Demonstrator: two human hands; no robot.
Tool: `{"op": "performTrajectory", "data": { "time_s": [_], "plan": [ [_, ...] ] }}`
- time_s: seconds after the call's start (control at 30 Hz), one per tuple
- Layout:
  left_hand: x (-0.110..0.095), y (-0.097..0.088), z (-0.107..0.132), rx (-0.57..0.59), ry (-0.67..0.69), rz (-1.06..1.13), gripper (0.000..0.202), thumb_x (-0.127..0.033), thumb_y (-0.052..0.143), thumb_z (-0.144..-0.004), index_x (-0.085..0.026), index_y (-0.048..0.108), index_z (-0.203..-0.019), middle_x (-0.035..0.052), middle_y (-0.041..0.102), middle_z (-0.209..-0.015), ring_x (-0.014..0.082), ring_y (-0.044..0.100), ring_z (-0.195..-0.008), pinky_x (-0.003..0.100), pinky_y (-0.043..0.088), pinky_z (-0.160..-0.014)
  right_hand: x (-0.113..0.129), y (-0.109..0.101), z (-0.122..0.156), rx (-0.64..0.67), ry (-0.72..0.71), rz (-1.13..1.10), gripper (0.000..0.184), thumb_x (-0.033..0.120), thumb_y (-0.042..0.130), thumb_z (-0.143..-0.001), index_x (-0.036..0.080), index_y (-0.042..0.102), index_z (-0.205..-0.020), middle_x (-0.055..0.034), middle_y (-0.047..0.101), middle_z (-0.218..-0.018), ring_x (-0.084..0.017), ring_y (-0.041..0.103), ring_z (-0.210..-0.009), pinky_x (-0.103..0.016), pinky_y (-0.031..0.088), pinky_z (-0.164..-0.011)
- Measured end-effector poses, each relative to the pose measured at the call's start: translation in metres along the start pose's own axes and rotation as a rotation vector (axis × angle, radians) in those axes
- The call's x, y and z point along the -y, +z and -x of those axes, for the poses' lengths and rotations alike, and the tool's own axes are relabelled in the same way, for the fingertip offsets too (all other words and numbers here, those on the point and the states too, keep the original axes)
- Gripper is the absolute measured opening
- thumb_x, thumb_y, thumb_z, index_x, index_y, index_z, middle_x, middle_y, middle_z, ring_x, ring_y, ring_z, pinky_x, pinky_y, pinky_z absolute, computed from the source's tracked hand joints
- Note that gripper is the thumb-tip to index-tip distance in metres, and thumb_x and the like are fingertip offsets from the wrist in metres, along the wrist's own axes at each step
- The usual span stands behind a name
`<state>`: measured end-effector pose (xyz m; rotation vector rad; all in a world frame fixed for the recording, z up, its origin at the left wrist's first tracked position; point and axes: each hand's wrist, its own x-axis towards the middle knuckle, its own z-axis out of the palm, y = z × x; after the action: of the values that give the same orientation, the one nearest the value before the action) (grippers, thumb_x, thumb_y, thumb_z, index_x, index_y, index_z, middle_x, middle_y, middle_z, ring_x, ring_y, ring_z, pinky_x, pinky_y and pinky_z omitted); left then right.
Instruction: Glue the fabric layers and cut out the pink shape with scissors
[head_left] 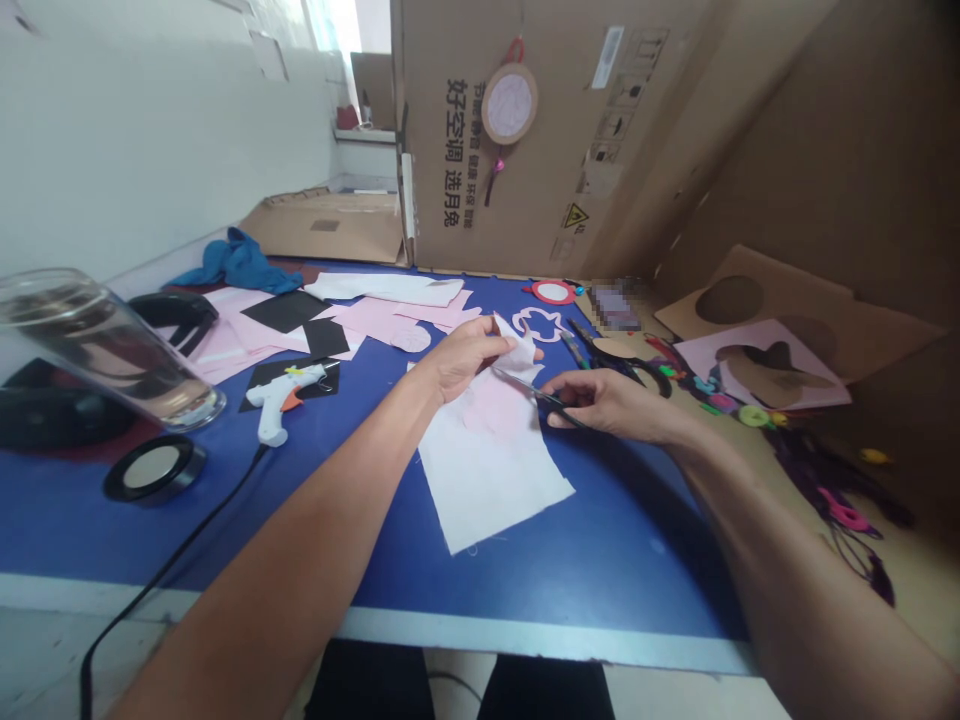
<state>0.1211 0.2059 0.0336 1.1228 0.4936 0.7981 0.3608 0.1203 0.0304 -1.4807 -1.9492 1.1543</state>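
Note:
A piece of pale pink fabric point(487, 465) lies on the blue table point(622, 560) in front of me. My left hand point(465, 358) pinches its far upper edge and lifts that corner off the table. My right hand point(611, 403) is closed round a pair of scissors point(534, 392), whose blades point left into the fabric just below my left fingers.
A white glue gun point(281, 398) with a black cable, a glass jar point(105, 350) and a black lid point(154, 468) lie at the left. Pink and black paper sheets point(300, 322) and a blue cloth point(238, 262) sit behind. Cardboard boxes point(540, 130) stand at the back; craft scraps litter the right.

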Motion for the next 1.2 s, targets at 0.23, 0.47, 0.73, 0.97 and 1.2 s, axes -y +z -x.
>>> {"op": "performTrajectory", "data": {
  "time_s": [0.23, 0.47, 0.73, 0.97, 1.2],
  "plan": [
    [0.0015, -0.0013, -0.0016, 0.001, 0.018, 0.0, 0.011, -0.013, 0.072, -0.087, -0.017, 0.064, -0.093, 0.0125, 0.083, -0.092, 0.0261, 0.081, -0.093, 0.048, 0.057, -0.102, -0.0036, 0.0004, -0.0019, 0.006, -0.008, -0.055, 0.046, 0.058, 0.087, -0.08, 0.021, 0.075, -0.106, 0.0067, 0.049, -0.069, -0.013, 0.04, -0.064, -0.027, 0.029, -0.059],
    [-0.0016, 0.0008, 0.0013, -0.013, 0.01, -0.015, 0.012, -0.012, 0.071, -0.087, -0.017, 0.064, -0.095, 0.0123, 0.083, -0.094, 0.0259, 0.08, -0.095, 0.048, 0.056, -0.104, -0.0075, -0.0004, -0.0024, -0.005, -0.014, -0.052, 0.044, 0.057, 0.087, -0.081, 0.022, 0.077, -0.104, 0.0072, 0.046, -0.066, -0.012, 0.037, -0.061, -0.027, 0.026, -0.056],
    [-0.0027, 0.0004, 0.0023, -0.032, 0.02, -0.021, 0.009, -0.012, 0.07, -0.089, -0.017, 0.064, -0.094, 0.0136, 0.083, -0.095, 0.0245, 0.08, -0.092, 0.046, 0.057, -0.101, -0.0054, -0.0013, -0.0009, -0.02, -0.009, -0.018, 0.042, 0.057, 0.086, -0.081, 0.022, 0.078, -0.103, 0.0071, 0.048, -0.065, -0.012, 0.038, -0.06, -0.027, 0.027, -0.057],
    [-0.0008, 0.0011, 0.0008, -0.018, 0.026, -0.014, 0.011, -0.011, 0.07, -0.087, -0.018, 0.064, -0.093, 0.0116, 0.083, -0.093, 0.0234, 0.08, -0.09, 0.043, 0.058, -0.098, -0.0044, 0.0016, -0.004, -0.009, -0.022, -0.028, 0.045, 0.057, 0.086, -0.081, 0.022, 0.077, -0.108, 0.0075, 0.047, -0.068, -0.013, 0.039, -0.063, -0.028, 0.028, -0.059],
    [-0.001, -0.0008, -0.001, -0.032, 0.032, -0.035, 0.013, -0.014, 0.072, -0.085, -0.018, 0.063, -0.094, 0.0119, 0.083, -0.095, 0.0246, 0.079, -0.092, 0.045, 0.058, -0.097, -0.0029, 0.0047, -0.0061, -0.017, -0.029, -0.065, 0.05, 0.058, 0.086, -0.081, 0.02, 0.077, -0.112, 0.0069, 0.049, -0.068, -0.013, 0.04, -0.063, -0.028, 0.027, -0.059]
  ]
}}
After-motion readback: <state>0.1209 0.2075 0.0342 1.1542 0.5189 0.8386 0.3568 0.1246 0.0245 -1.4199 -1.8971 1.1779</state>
